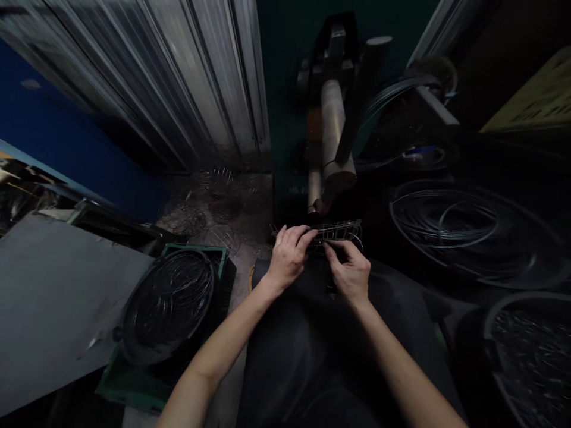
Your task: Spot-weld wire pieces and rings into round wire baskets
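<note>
A wire rack or basket of thin metal rods lies in front of me, just below the rods of a machine. My left hand grips the rack's left part, fingers bent over the wires. On its right, my right hand is closed at the near edge, thumb and forefinger pinched together. Whether a small piece sits in that pinch is too dark to make out. Part of the rack is hidden behind my fingers.
At left, a round black tub of wire pieces rests on a green crate. To the right are a wide basin with wire rings and a bin of small metal parts. Loose wire litters the floor by the corrugated wall.
</note>
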Motion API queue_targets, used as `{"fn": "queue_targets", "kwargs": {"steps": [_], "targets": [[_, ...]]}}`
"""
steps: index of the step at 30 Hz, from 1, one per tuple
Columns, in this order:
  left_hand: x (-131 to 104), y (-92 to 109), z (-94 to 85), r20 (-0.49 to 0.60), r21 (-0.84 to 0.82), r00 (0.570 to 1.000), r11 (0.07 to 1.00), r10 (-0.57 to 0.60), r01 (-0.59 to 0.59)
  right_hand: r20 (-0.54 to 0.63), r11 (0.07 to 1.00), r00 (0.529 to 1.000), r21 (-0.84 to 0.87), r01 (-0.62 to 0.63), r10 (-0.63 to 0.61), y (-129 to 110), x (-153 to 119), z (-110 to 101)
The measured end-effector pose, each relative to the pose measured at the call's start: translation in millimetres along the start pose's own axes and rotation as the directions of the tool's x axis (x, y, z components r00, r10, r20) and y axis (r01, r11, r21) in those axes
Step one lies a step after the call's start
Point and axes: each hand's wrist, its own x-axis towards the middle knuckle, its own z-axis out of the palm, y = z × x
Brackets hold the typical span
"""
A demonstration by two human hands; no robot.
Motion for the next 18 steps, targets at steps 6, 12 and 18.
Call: {"fn": "queue_targets", "kwargs": {"steps": [6, 12, 18], "targets": [[5, -7, 5.6, -0.038, -0.007, 0.999, 0.999, 0.032, -0.032, -0.007, 0.999, 0.999, -0.034, 0.035, -0.036, 3, 8, 2], [11, -8, 7.7, -0.040, -0.016, 0.999, 1.000, 0.025, -0.025, -0.029, 0.995, 0.995, -0.026, 0.095, -0.096, 7, 13, 3], [18, -12, 9.7, -0.018, -0.034, 1.000, 0.999, 0.011, -0.011, -0.025, 0.994, 0.995, -0.045, 0.100, -0.101, 7, 19, 5]]}}
